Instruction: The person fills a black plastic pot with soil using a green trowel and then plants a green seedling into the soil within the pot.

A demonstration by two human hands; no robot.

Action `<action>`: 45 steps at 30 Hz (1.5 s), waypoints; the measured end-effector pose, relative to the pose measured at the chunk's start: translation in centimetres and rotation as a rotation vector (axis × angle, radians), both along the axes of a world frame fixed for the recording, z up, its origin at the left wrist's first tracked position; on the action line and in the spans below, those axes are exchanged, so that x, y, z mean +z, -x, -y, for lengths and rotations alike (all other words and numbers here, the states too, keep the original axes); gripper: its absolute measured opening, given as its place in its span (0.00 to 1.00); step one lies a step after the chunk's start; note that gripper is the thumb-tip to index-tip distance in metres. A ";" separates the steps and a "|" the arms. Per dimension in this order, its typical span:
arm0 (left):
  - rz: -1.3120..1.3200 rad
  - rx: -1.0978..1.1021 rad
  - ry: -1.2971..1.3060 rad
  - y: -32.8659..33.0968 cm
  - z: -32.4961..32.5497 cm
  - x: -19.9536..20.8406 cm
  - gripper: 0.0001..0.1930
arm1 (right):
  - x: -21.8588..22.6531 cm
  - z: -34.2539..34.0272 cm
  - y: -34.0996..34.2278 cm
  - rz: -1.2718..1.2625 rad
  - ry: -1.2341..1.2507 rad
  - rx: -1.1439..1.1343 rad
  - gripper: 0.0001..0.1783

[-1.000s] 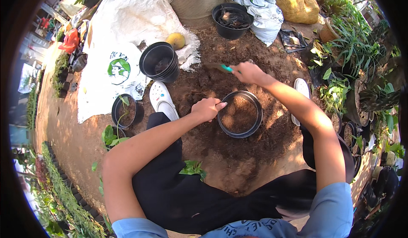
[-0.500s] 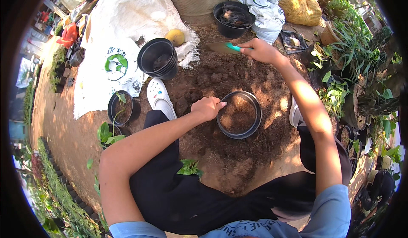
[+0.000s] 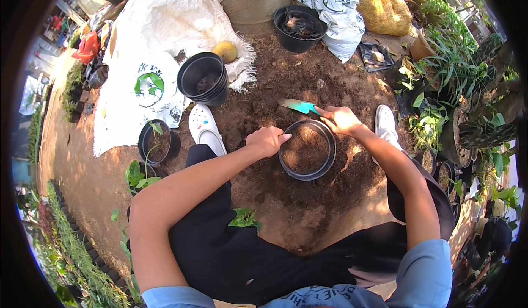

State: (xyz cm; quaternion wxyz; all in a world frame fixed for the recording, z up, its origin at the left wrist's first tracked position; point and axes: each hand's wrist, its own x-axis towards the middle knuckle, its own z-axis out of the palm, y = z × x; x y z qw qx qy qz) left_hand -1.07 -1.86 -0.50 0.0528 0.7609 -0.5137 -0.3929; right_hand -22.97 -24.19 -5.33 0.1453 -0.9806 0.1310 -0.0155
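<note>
Fingers (image 3: 336,117) gripping teal trowel (image 3: 298,106), round soil-filled pot (image 3: 307,150)

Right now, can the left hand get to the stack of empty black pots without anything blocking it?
Probably yes. The left hand rests at the rim of the soil-filled pot; only bare soil and a white shoe lie between it and the stack of empty black pots.

— How many round black plastic pots do you count around you?

— You have four spots: one soil-filled pot (image 3: 306,150) between your hands, a nested stack (image 3: 202,79), one with a seedling (image 3: 155,141), and one at the far side (image 3: 298,28).

— Tools and shoes?

— You see one green-bladed hand trowel (image 3: 298,106) and two white perforated clogs (image 3: 204,128) (image 3: 386,125).

— Anything else?

— One round yellow fruit (image 3: 224,51), one woven yellow sack (image 3: 383,9).
</note>
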 end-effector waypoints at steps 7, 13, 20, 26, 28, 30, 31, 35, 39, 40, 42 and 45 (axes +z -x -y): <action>0.010 0.028 -0.017 0.6 0.6 0.5 0.25 | -2.0 3.2 2.3 0.253 -0.073 -0.335 0.23; 0.000 -0.010 -0.016 0.3 1.0 0.5 0.24 | -6.0 2.2 3.2 0.005 -0.330 -0.610 0.24; -0.015 -0.005 0.038 0.5 1.0 0.3 0.25 | -6.4 1.5 4.4 0.245 -0.620 -0.598 0.19; 0.202 -0.111 0.039 0.6 0.8 1.6 0.25 | -1.4 3.3 1.8 -0.141 -0.284 -0.457 0.24; 0.384 -0.232 0.122 0.7 -0.1 2.3 0.25 | 3.4 2.4 0.1 -0.287 -0.184 -0.342 0.23; 0.481 -0.406 0.202 2.4 0.3 3.5 0.24 | 5.3 3.6 2.0 -0.326 -0.062 -0.248 0.19; 0.495 -0.506 0.213 3.4 0.2 4.7 0.23 | 6.9 3.7 2.5 -0.370 -0.019 -0.187 0.19; 0.152 -0.964 0.326 9.4 -2.2 12.2 0.21 | 12.5 3.1 6.3 -0.462 0.036 -0.078 0.16; -0.649 -1.076 0.630 16.5 -6.1 20.3 0.25 | 13.1 0.6 9.2 -0.569 -0.007 -0.080 0.18; -0.701 -1.087 0.720 17.9 -6.2 22.2 0.22 | 12.2 0.5 10.3 -0.574 -0.037 -0.066 0.18; -0.648 -1.140 0.905 20.0 -4.7 26.3 0.14 | 9.9 0.4 12.8 -0.547 -0.124 -0.045 0.19; -0.497 -1.301 0.956 19.7 -4.2 29.7 0.13 | 9.2 0.1 12.8 -0.591 -0.197 -0.091 0.18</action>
